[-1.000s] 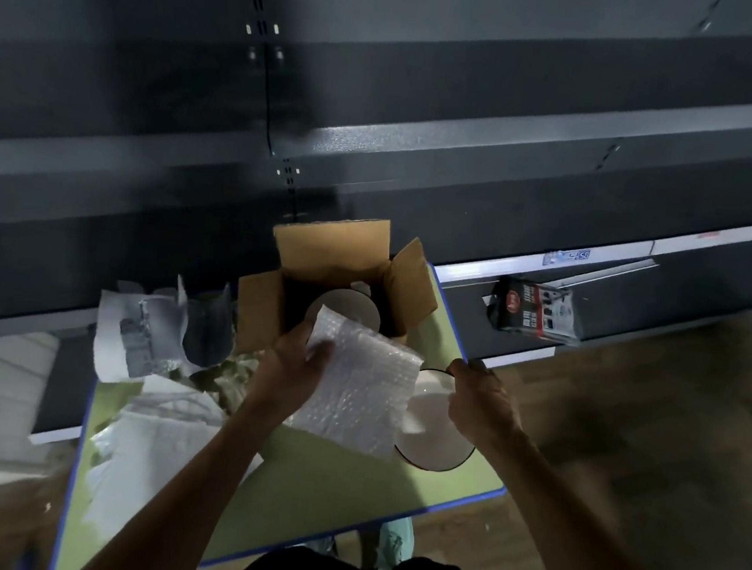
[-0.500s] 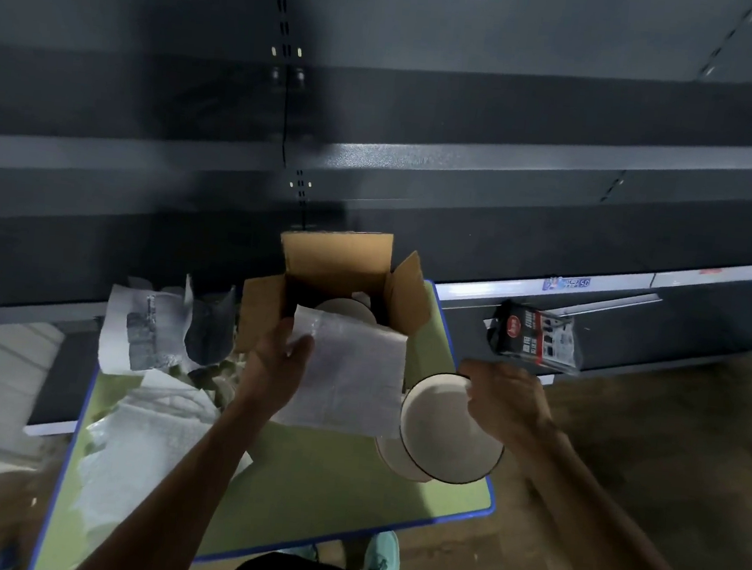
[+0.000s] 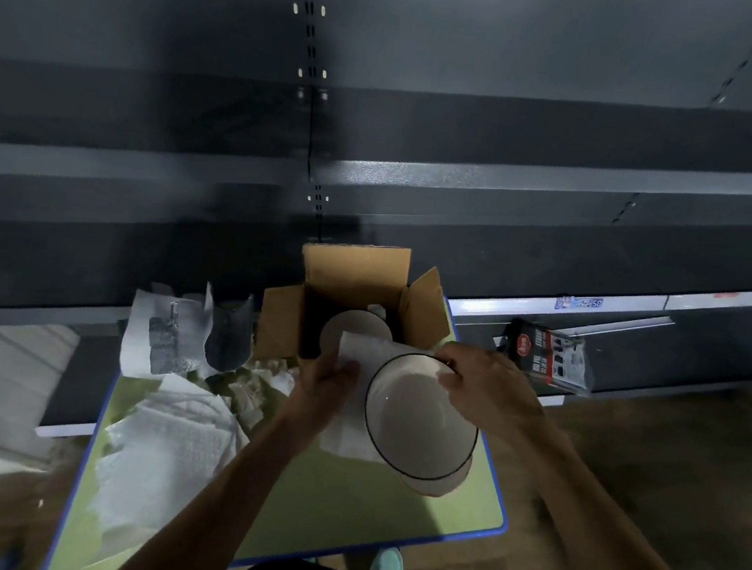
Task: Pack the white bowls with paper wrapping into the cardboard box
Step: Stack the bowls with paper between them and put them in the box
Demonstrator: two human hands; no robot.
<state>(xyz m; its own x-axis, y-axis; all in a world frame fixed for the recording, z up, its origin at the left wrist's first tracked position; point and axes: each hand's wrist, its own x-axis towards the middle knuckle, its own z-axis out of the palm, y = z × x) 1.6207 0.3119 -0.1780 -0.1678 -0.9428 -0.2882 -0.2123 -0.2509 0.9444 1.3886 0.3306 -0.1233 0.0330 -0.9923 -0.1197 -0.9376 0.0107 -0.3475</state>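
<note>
My right hand point(image 3: 488, 387) grips the far rim of a white bowl with a thin black rim point(image 3: 416, 422) and holds it tilted above the green table point(image 3: 344, 502). Under that bowl the edge of another white bowl point(image 3: 447, 484) shows. My left hand point(image 3: 325, 388) holds a white wrapping sheet point(image 3: 346, 433) against the lifted bowl's left side; the sheet passes beneath the bowl. Just behind, the open cardboard box point(image 3: 356, 278) stands with its flaps up, and a white bowl point(image 3: 352, 324) lies inside it.
Crumpled paper and bubble wrap point(image 3: 175, 440) cover the table's left half, with printed sheets point(image 3: 167, 333) at the back left. Dark metal shelving point(image 3: 376, 170) rises behind the table. A red and black packet point(image 3: 550, 359) lies on the low shelf at the right. Wooden floor lies to the right.
My right hand lifted the black-rimmed bowl off the one beneath it and carried it left over the sheet. My left hand shifted the sheet from in front of the box under the bowl.
</note>
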